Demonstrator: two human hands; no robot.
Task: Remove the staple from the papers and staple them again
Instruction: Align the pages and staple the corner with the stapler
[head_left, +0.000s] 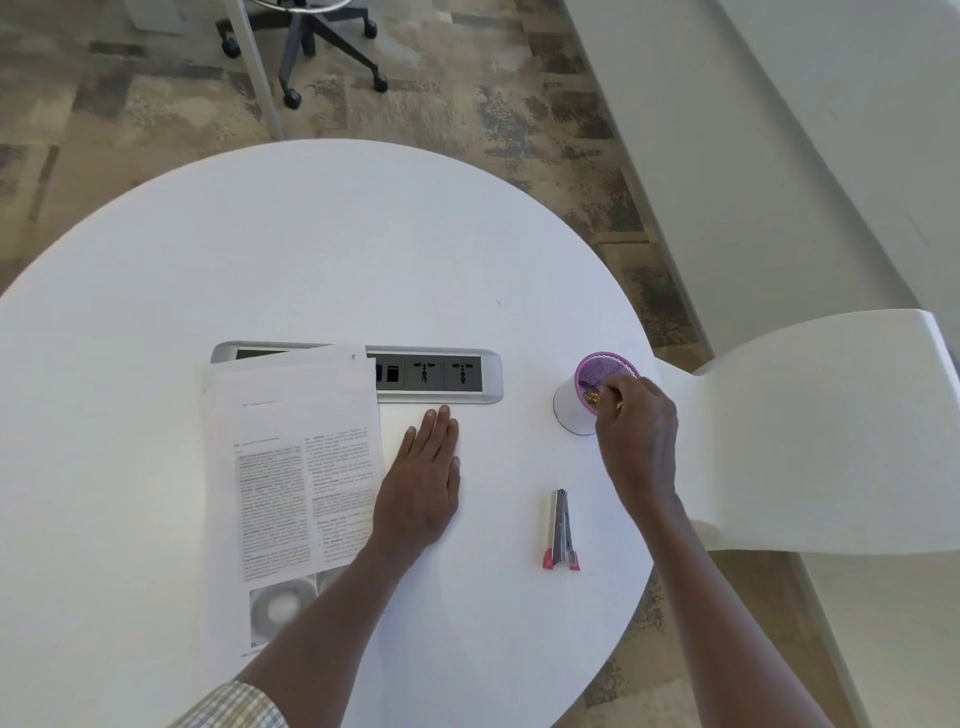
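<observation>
My left hand (423, 480) lies flat just right of the papers (293, 483), steadying nothing yet. My right hand (636, 434) dips its curled fingers into the purple cup (592, 387); whether they pinch anything I cannot tell. The stapler (561, 530) waits further right of the papers.

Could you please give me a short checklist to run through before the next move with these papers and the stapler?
1. Papers flat on the table: ok.
2. Left hand steadying the sheets: not ok; it lies flat beside them, at most touching their right edge.
3. Right hand free: not ok, its fingers are curled at the pink mesh cup.
4. Stapler within reach: ok, untouched below the right hand.
5. Old staple removed: cannot tell.
6. What the fingers pinch: cannot tell.
</observation>
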